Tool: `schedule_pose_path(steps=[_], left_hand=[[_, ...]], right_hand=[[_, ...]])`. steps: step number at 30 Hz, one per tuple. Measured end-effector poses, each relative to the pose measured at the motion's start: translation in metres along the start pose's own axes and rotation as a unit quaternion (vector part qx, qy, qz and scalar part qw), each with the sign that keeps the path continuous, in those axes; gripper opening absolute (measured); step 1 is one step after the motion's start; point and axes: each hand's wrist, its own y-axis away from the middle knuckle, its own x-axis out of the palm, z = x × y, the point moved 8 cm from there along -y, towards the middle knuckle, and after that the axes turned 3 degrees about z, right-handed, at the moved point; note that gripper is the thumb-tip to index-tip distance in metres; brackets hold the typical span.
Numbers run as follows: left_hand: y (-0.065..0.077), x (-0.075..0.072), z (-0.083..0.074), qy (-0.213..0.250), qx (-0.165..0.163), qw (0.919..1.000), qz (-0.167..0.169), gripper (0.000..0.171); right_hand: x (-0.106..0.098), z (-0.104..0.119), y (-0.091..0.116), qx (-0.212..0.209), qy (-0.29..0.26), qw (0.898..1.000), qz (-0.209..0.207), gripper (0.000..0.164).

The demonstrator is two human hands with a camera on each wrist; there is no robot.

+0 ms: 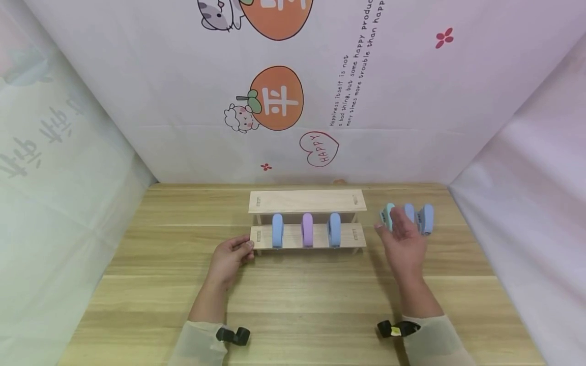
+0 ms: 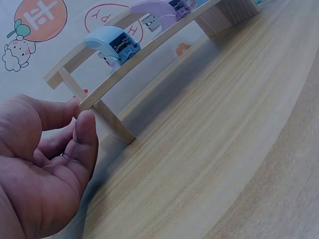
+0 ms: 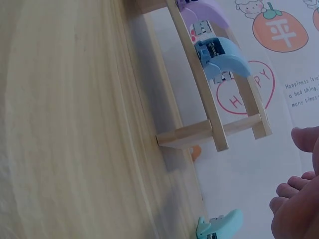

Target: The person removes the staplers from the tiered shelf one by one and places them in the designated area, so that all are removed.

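Observation:
Between thumb and fingers, my left hand (image 1: 230, 259) pinches the left end of the lower board (image 1: 293, 236) of a two-step wooden rack. In the left wrist view, the thumb and a fingertip meet at the board's corner. Along that board stand a blue stapler (image 1: 277, 231), a purple stapler (image 1: 307, 230) and another blue stapler (image 1: 334, 230). My right hand (image 1: 406, 249) is over the table at the right, thumb spread and fingers loosely extended. Near its fingers are a mint stapler (image 1: 388, 216) and two blue staplers, one (image 1: 409, 212) partly hidden by the hand, the other (image 1: 427, 219) beside it.
The rack's upper board (image 1: 306, 201) is behind the lower one and bears nothing. The wooden table (image 1: 293, 305) meets a printed white cloth (image 1: 389, 152) at the back. Plain white cloth hangs at both sides. Each wrist wears a black strap-on camera (image 1: 396, 329).

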Motion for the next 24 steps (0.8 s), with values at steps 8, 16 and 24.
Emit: schedule_pose_path(steps=[8, 16, 24], left_hand=[[0.001, 0.000, -0.001, 0.005, 0.000, 1.0000, -0.004, 0.036], [-0.001, 0.000, 0.001, 0.008, 0.000, 1.0000, -0.001, 0.037], [-0.001, 0.000, 0.001, 0.006, 0.002, 1.0000, -0.001, 0.037]], right_hand=[[0.015, 0.003, 0.010, -0.014, 0.010, 0.999, 0.027, 0.065], [0.025, -0.002, 0.016, -0.002, 0.005, 0.999, 0.039, 0.067], [0.033, 0.001, 0.024, 0.006, 0.016, 0.999, 0.052, 0.067]])
